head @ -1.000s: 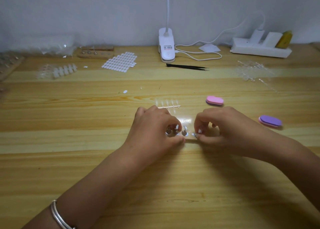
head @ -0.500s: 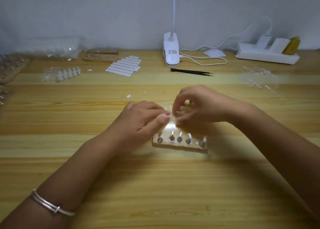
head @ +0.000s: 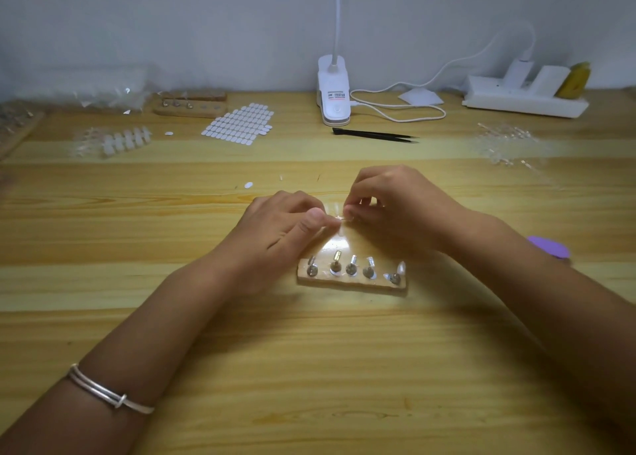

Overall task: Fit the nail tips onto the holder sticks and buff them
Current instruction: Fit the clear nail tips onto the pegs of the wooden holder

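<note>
Holder block (head: 344,281) bars the near side — open table (head: 137,248) flanking.

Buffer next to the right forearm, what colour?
Purple. The buffer shows best in the head view.

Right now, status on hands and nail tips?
Left hand, right hand both pinch clear nail-tip strip. Holder block nearer the person. Purple buffer off right, nothing blocking.

A wooden block (head: 351,281) is lying flat, carrying five short metal holder sticks (head: 351,268) in a row (some seem to be wearing clear tips). Just behind it, a thin strip of nail tips (head: 339,217) is being pinched between the left hand (head: 282,227) and the right hand (head: 399,206).
</note>
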`<action>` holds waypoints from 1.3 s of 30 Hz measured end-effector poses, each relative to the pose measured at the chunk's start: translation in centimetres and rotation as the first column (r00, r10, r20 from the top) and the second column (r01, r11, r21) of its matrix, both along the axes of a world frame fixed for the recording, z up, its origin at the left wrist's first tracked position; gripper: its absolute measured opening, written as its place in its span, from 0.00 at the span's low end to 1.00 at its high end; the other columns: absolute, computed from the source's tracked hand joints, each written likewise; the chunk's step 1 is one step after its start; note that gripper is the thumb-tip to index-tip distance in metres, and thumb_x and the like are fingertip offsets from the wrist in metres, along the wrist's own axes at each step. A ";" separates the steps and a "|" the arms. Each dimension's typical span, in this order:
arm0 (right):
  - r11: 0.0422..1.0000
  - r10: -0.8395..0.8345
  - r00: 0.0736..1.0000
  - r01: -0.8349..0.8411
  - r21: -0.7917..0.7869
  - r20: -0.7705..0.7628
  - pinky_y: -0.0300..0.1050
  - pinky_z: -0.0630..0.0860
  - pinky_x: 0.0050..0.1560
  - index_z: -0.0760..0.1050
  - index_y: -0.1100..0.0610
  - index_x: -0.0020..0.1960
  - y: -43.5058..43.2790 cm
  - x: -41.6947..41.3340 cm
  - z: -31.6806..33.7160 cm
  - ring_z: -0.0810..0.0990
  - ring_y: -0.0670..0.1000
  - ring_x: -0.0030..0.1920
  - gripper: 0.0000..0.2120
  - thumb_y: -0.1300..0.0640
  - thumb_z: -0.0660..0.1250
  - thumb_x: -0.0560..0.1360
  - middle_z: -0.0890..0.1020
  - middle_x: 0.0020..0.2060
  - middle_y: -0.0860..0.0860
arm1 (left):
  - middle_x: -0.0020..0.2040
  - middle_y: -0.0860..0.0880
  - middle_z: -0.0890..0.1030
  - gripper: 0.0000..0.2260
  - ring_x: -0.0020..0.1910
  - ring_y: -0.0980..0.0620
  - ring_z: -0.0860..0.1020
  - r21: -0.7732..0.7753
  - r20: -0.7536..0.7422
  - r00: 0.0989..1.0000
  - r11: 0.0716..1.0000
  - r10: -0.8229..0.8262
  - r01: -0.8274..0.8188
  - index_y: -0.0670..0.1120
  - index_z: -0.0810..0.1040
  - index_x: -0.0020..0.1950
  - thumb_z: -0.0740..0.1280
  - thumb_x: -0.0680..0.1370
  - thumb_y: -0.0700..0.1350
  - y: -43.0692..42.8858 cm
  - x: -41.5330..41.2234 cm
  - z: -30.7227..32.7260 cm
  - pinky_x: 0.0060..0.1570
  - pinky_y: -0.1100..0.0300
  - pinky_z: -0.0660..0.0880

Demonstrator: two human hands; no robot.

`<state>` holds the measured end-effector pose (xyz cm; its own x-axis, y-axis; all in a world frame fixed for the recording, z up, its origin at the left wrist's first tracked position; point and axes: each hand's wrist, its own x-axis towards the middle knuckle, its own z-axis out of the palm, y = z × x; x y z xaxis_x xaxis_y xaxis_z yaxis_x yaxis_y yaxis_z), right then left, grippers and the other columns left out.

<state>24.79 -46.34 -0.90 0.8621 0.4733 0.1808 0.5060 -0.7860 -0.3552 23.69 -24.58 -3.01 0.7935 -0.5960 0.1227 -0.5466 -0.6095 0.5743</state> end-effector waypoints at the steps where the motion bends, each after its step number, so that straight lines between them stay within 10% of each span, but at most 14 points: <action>1: 1.000 -0.017 1.000 0.016 0.009 0.017 0.50 0.73 0.49 0.85 0.60 0.51 0.1 -0.3 -0.2 0.79 0.54 0.46 0.07 0.57 0.71 0.78 0.83 0.47 0.54 | 0.55 0.64 0.72 0.30 0.60 0.63 0.66 0.000 0.001 1.000 1.000 0.002 -0.002 0.60 0.78 0.64 0.40 0.78 0.62 0.0 0.0 -0.1 0.61 0.69 0.53; 11: 0.973 -0.162 0.985 0.169 0.157 -0.054 0.55 0.76 0.50 0.79 0.60 0.43 -0.3 -1.0 -0.7 0.80 0.55 0.48 0.04 0.60 0.72 0.75 0.85 0.44 0.53 | 0.55 0.62 0.74 0.30 0.60 0.60 0.68 -0.010 0.036 0.999 1.000 0.003 -0.002 0.57 0.80 0.62 0.40 0.78 0.61 -0.2 -0.1 0.1 0.59 0.61 0.56; 19: 0.929 -0.030 0.986 0.088 0.360 -0.164 0.33 0.75 0.41 0.77 0.60 0.36 -1.3 -3.4 1.6 0.82 0.39 0.40 0.10 0.66 0.77 0.70 0.86 0.38 0.48 | 0.56 0.64 0.72 0.32 0.60 0.64 0.65 0.049 0.021 1.000 0.999 -0.016 0.015 0.57 0.81 0.61 0.40 0.77 0.65 0.1 -0.4 0.6 0.61 0.63 0.55; 24: 0.910 0.097 0.977 -0.010 0.415 -0.189 0.47 0.79 0.49 0.82 0.55 0.39 -2.1 -6.1 2.0 0.85 0.47 0.45 0.06 0.57 0.79 0.68 0.86 0.41 0.45 | 0.65 0.63 0.70 0.28 0.68 0.55 0.65 0.110 0.103 0.994 0.994 -0.029 0.018 0.62 0.74 0.67 0.55 0.72 0.72 0.3 -2.0 1.1 0.69 0.56 0.58; 39: 0.922 0.068 0.987 -0.006 0.386 -0.146 0.42 0.76 0.53 0.86 0.57 0.40 -2.1 -6.9 0.2 0.84 0.43 0.46 0.05 0.61 0.81 0.66 0.86 0.45 0.45 | 0.53 0.58 0.79 0.08 0.55 0.61 0.72 -0.067 0.111 0.993 0.997 -0.026 0.034 0.52 0.84 0.45 0.70 0.69 0.53 -1.4 -2.6 0.6 0.68 0.42 0.60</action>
<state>17.90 -48.47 -0.66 0.8770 0.4265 0.2215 0.4472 -0.5553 -0.7012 21.04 -25.98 -2.45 0.7549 -0.6063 0.2500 -0.6261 -0.5529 0.5499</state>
